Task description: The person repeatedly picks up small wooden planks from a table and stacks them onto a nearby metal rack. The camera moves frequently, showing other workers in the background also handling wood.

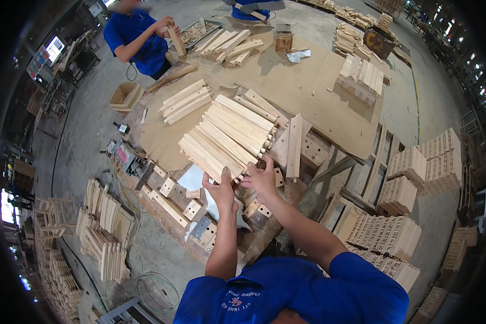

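A wide stack of pale wooden slats (229, 132) with narrow round-ended tips lies on the worktable in front of me. My left hand (220, 189) grips the slats at their near end, thumb on top and fingers curled against the stack's left corner. My right hand (262, 179) closes on the near ends further right, its fingers bent around the tips. Parts of the fingers on both hands are hidden by the wood. Beside the stack on the left is a smaller group of slats (186, 101). A drilled wooden bar (294, 146) lies to the right.
Drilled wooden blocks (193, 209) line the table's near edge. A block stack (362, 78) sits at the right. Across the brown tabletop (318, 102), a co-worker (137, 40) in blue holds a wooden piece. Slat piles (383, 237) stand right of me, others (105, 229) left.
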`<action>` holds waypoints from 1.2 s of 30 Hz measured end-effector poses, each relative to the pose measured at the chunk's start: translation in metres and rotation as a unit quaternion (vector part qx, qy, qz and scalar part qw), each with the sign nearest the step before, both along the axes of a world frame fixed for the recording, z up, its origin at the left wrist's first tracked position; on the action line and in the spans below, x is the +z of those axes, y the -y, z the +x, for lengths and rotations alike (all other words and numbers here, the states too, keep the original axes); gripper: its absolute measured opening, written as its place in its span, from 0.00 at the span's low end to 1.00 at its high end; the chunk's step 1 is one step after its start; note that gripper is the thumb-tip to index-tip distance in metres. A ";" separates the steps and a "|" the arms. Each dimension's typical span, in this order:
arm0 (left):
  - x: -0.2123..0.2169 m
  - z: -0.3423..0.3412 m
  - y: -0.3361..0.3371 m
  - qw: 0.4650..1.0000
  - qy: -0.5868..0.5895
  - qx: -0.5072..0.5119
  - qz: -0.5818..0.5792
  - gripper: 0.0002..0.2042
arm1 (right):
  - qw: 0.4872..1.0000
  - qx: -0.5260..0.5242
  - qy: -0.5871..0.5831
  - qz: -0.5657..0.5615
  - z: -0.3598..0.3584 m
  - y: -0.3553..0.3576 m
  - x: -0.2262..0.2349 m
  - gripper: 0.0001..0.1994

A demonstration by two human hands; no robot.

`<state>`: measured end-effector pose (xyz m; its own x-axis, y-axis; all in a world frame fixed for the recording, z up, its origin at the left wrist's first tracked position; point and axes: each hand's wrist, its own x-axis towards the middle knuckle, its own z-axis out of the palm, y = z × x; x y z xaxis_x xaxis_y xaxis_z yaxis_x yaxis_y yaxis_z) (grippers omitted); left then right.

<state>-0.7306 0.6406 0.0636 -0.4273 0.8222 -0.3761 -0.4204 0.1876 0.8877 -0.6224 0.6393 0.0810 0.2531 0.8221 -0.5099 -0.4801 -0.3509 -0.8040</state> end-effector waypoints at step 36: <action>0.006 -0.025 0.021 0.985 -0.129 -0.114 -0.011 0.44 | 0.907 0.144 0.360 0.161 0.030 -0.018 -0.045 0.36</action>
<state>-0.7556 0.6193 0.0700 -0.3156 0.9011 -0.2973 -0.1255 0.2709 0.9544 -0.5928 0.6575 0.0361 0.1753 0.9843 -0.0184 0.2857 -0.0688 -0.9558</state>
